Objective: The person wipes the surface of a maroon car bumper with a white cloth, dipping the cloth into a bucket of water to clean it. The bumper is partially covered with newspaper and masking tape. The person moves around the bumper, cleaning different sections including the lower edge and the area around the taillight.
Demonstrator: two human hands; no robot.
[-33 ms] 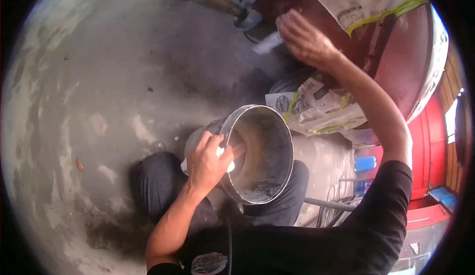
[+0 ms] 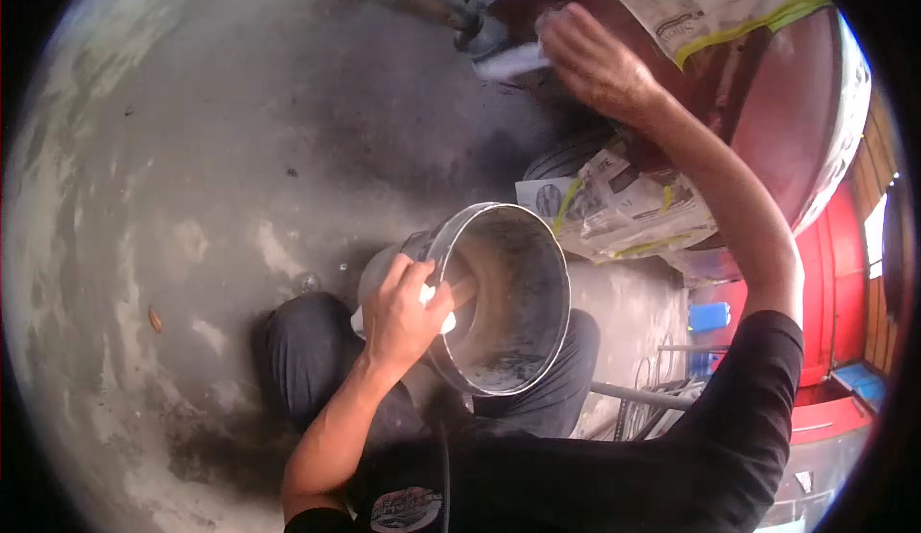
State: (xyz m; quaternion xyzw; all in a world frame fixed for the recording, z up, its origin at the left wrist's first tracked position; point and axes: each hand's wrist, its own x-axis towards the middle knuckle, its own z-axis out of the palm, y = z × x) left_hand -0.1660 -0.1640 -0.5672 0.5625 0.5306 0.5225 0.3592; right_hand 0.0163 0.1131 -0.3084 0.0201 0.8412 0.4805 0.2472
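The left hand (image 2: 398, 322) is closing over the near-left edge of a round grey bucket (image 2: 539, 293), its fingers bending at the rim, and a white piece (image 2: 448, 322) is showing beneath it, too covered for its kind to be told. The bucket is standing between the person's dark-trousered knees (image 2: 307, 360), tilting so that its mouth is facing up toward the head; its inner wall is showing tan and dark smears. The right hand (image 2: 595, 63) is reaching far up and forward, its fingers curling partway around a pale flat piece (image 2: 508, 61) beside a dark red curved panel (image 2: 787, 140); blur is hiding how tightly they are gripping, and whether the piece is touching the panel one cannot tell. Printed sheets (image 2: 705, 0) are covering the panel's upper part, with yellow-green tape (image 2: 748, 29) running along their edge, and more taped paper (image 2: 624, 209) is hanging below the right forearm. A metal stand (image 2: 432, 5) is lying near the top, a brown leaf (image 2: 154, 319) is resting on the stained grey floor (image 2: 211, 130), and a blue container (image 2: 709, 316) is showing at the right.
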